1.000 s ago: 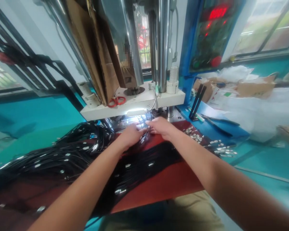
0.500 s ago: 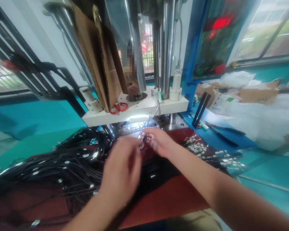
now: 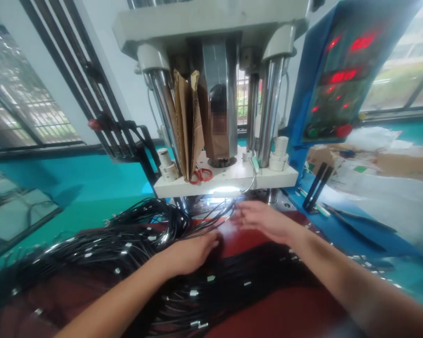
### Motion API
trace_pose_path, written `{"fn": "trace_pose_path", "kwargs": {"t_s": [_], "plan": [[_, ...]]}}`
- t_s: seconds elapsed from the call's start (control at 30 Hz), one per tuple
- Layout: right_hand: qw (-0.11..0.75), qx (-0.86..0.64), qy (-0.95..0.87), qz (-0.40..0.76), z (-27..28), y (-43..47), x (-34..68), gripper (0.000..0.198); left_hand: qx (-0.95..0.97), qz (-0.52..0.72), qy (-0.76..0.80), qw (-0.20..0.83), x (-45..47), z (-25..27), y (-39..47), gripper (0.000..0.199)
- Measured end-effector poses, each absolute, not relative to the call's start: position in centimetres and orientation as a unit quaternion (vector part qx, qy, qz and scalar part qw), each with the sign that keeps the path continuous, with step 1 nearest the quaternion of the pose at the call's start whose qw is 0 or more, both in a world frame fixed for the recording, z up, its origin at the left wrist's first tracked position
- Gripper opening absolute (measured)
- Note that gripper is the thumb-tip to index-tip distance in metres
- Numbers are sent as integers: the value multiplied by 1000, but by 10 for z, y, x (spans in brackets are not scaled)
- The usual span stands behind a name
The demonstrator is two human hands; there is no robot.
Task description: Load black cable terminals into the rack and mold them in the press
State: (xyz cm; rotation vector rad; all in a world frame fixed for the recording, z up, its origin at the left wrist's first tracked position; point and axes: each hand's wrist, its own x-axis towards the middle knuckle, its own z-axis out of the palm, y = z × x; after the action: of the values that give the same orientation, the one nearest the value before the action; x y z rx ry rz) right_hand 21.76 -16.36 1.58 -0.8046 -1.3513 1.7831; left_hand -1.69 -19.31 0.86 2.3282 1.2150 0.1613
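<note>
My left hand [image 3: 196, 252] is closed with its fingers curled, over the dark red work surface [image 3: 243, 240]. What it holds, if anything, is hidden. Several thin black cables [image 3: 211, 219] run past it from the looped bundle [image 3: 174, 220] up to the fingertips of my right hand [image 3: 259, 218]. That hand is somewhat blurred, its fingers pointing left and closed around the cable ends, just in front of the lit gap of the press [image 3: 225, 184]. More black cables [image 3: 232, 272] with small silvery connectors lie below both hands.
Red-handled scissors [image 3: 201, 175] and folded cardboard [image 3: 189, 126] rest on the press plate. A blue control box [image 3: 333, 89] with red displays stands right. Black tongs-like tools [image 3: 356, 223] lie on the blue side surface, beside white plastic bags [image 3: 384, 188]. A large cable heap [image 3: 102, 251] spreads left.
My hands have drawn apart: the left has lowered from beside the right hand. The cables now stretch toward the press gap. My view has shifted, showing more of the press top.
</note>
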Motion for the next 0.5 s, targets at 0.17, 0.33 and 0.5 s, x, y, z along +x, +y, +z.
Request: {"fn": "trace_pose_path", "kwargs": {"t_s": [0.17,0.33,0.5], "plan": [[161,-381,-765,494,19,-183,243,38,873,-17,374,313,-21,37,-184,38],[92,-387,-867,301,20,-194,235,35,837,-19,433,335,-23,34,-188,46],[73,-388,-865,308,12,-189,232,9,813,-26,430,392,-25,14,-190,29]]}}
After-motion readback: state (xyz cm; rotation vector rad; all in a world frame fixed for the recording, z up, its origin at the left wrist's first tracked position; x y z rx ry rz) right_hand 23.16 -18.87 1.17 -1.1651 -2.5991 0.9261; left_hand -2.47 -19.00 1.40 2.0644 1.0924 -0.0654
